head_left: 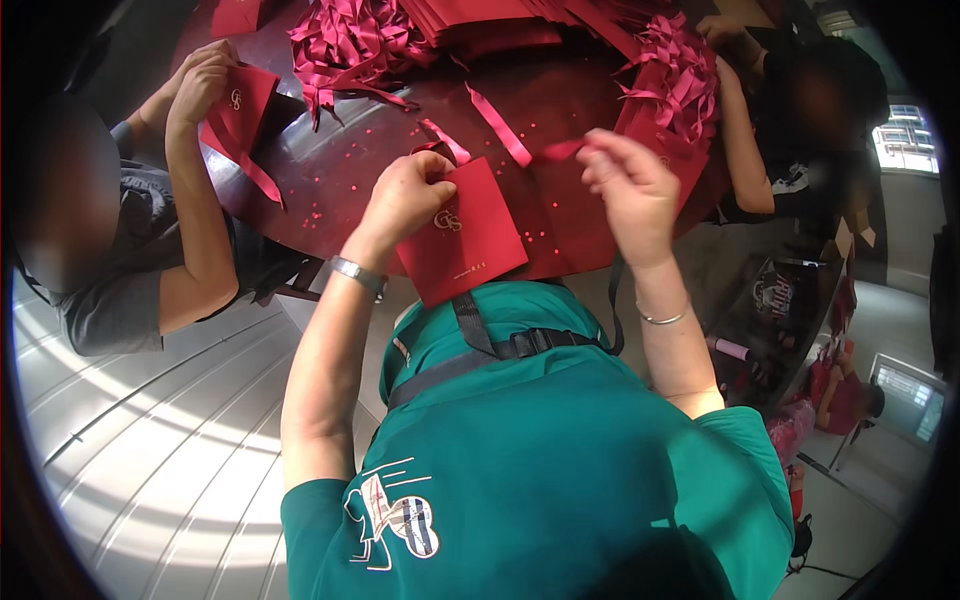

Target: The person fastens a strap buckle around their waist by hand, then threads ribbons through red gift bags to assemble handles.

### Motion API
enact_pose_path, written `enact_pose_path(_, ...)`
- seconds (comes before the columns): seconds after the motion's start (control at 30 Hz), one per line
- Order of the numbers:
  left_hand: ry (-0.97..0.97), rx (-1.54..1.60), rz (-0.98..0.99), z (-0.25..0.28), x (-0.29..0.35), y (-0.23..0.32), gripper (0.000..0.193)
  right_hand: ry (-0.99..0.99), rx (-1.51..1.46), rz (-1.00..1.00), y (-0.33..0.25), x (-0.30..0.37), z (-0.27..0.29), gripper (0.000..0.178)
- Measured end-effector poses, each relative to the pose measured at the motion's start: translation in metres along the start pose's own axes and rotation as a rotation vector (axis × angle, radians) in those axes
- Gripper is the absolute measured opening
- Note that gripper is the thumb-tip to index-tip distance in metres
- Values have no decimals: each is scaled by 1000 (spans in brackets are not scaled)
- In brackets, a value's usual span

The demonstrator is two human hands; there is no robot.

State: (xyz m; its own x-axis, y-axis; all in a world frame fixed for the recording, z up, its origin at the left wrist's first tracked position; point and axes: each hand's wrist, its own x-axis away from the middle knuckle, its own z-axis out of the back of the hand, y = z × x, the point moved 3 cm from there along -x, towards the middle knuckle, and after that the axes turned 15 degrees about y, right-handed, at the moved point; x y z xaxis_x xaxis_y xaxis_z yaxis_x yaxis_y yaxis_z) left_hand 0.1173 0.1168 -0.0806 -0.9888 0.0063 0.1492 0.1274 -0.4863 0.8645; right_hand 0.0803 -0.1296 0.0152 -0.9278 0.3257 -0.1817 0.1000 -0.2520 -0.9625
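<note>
Head view, showing both hands at the near edge of a dark red table. The left hand pinches the far left part of a red bag between thumb and fingers; the bag sits askew, its near end reaching past the table edge. The right hand is raised to the right of the bag, apart from it, with fingers partly curled; a blurred strand runs to its fingertips, but whether they grip it cannot be told. A pink ribbon lies on the table beyond the bag. Judged from this arrangement, the step in hand is probably the fitting of ribbon at the bag's far edge. The next move would call for a steady left hold while the right fingertips guide the strand without creasing the bag.
</note>
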Motion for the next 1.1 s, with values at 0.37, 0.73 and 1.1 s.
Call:
enact_pose_path(0.37, -143, 231, 279, 16, 7, -1, 17, -386, 272, 149, 21, 38, -85, 12)
enact_pose_path(0.73, -36, 154, 197, 22, 22, 11, 16, -311, 441, 274, 31, 33, -106, 8)
enact_pose_path(1.1, 37, 29, 80, 25, 25, 19, 19, -313, 405, 267, 27, 29, -108, 8)
